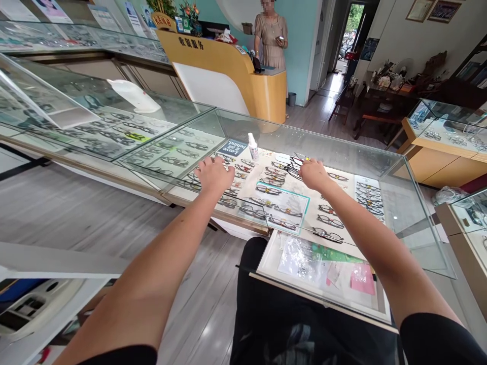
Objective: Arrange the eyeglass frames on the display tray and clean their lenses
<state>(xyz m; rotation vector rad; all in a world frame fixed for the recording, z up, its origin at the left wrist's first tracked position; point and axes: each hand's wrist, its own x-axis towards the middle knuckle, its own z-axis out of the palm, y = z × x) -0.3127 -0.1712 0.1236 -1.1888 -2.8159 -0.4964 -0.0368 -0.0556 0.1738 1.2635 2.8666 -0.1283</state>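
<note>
Hand status: your right hand point(312, 174) has its fingers closed on dark-framed glasses point(293, 166), held over the far part of the glass display case point(314, 200). One pair or several, can't tell. Your left hand point(215, 177) is palm down, fingers spread, grip empty, over the rows of glasses left of center. Can't tell if it touches any.

Between your hands, toward the back: white spray bottle point(253, 148), upright, with a dark lettered card point(233, 147) just left of it. Nearer you, a turquoise-edged sheet point(292, 195) lies flat with several glasses on it. More glasses in a column to its right, then a white tray point(359, 183) of them near the case's right end.

Below, right in front of you, the drawer point(323, 303) is pulled out: clear plastic, green sheet, pink paper point(362, 279). Well beyond the case, a person point(271, 43) stands by the yellow reception table point(216, 63).
</note>
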